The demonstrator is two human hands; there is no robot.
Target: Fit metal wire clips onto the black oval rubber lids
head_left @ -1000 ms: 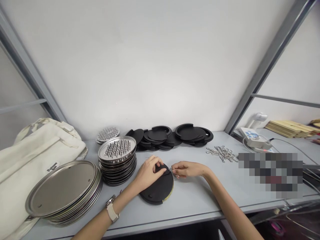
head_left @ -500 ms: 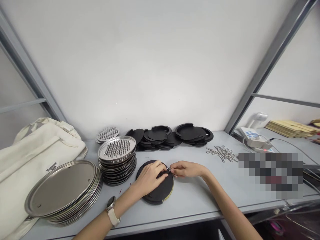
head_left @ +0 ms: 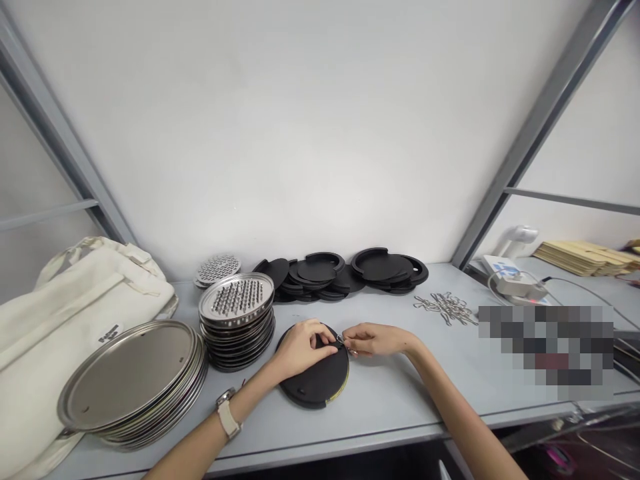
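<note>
A round black disc (head_left: 317, 380) lies flat on the bench, a strip of yellow showing along its lower right edge. My left hand (head_left: 303, 348) rests on its upper part with fingers bent, gripping and steadying it. At the disc's upper right rim, my right hand (head_left: 374, 339) pinches a small metal wire clip (head_left: 341, 339) between thumb and fingers. The clip's loop touches or sits just beside the rim; I cannot tell which. My left thumb is close to it. Off to the right lies a loose heap of similar wire clips (head_left: 447, 308).
Left of the disc rises a stack of round grater plates (head_left: 237, 300), with more grater plates (head_left: 219, 269) behind. Round metal trays (head_left: 131, 377) are piled by a cream bag (head_left: 75, 313). Black round parts (head_left: 320, 270) line the wall. A white device (head_left: 515, 280) with cables stands right.
The left thumb and fingers have shifted slightly on the disc, near the clip. My right hand keeps its pinch at the rim. The whole view has drifted a little.
</note>
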